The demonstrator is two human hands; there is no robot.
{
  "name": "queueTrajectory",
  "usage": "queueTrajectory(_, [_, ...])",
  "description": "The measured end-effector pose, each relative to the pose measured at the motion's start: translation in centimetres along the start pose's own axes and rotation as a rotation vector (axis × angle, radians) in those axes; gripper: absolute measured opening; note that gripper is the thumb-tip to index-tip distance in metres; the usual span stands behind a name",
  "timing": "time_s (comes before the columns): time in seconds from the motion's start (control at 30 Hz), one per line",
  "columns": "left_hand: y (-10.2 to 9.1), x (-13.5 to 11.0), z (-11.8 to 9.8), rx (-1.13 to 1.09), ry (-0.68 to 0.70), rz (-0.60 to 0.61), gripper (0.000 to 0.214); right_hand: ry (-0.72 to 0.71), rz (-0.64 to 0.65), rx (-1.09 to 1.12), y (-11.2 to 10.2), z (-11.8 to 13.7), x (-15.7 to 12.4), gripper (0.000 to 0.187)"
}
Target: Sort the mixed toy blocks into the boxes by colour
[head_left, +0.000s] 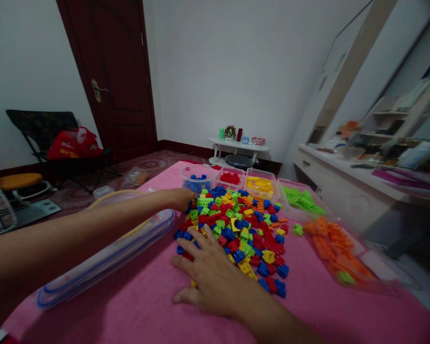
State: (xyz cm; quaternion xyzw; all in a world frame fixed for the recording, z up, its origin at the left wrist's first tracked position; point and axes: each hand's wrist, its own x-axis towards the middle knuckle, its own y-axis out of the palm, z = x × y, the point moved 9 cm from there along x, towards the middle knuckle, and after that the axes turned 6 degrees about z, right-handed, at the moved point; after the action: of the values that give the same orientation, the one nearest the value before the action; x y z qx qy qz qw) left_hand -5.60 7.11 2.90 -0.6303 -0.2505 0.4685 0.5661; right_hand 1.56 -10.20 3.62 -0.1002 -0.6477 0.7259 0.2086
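A heap of mixed toy building blocks [236, 224] in red, blue, yellow, green and orange covers the middle of the pink cloth [139, 296]. My right hand [215, 274] lies palm down with fingers spread over the heap's near left edge, its fingertips touching blocks. Farther off, my left hand [184, 198] reaches to the heap's far left side, beside the round tub of blue blocks [197, 184]. Its fingers point down and are mostly hidden behind the hand, so I cannot see whether they hold a block.
Behind the heap stand boxes of red blocks [231, 178] and yellow blocks [260, 185]. To the right are a box of green blocks [303, 200] and a container of orange blocks [335, 246]. Blue-rimmed clear lids [111, 258] lie under my left forearm. A loose green block [297, 230] sits right.
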Motion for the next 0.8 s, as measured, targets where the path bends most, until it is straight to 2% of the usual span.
queueTrajectory(0.13, [0.0,0.5,-0.1,-0.105,0.025,-0.024,0.040,0.020,-0.031,-0.115,-0.7,-1.3,0.3,0.022])
queueTrajectory(0.2, [-0.3,0.6,0.0,-0.128,0.027,-0.050,0.041,0.062,-0.068,-0.148,-1.7,-2.6,0.3,0.014])
queueTrajectory(0.4, [-1.4,0.9,-0.1,-0.276,0.011,-0.178,0.039,0.277,-0.173,-0.162,-4.3,-9.4,-1.7,0.009])
queueTrajectory(0.53, [-2.0,0.6,-2.0,-0.391,0.067,-0.151,0.040,0.383,-0.170,-0.170,-4.5,-13.0,-3.5,0.010])
queueTrajectory(0.67, [-3.8,-2.1,-3.9,-0.267,0.160,-0.212,0.050,0.451,-0.189,-0.148,-5.9,-13.7,-4.4,0.016])
queueTrajectory(0.73, [-4.1,-4.2,-3.9,-0.127,0.098,-0.235,0.064,0.475,-0.197,-0.102,-6.8,-13.4,-4.5,0.022])
queueTrajectory(0.8, [-3.0,-5.9,-3.8,-0.043,0.022,-0.154,0.080,0.490,-0.215,-0.057,-7.9,-13.0,-4.6,0.025])
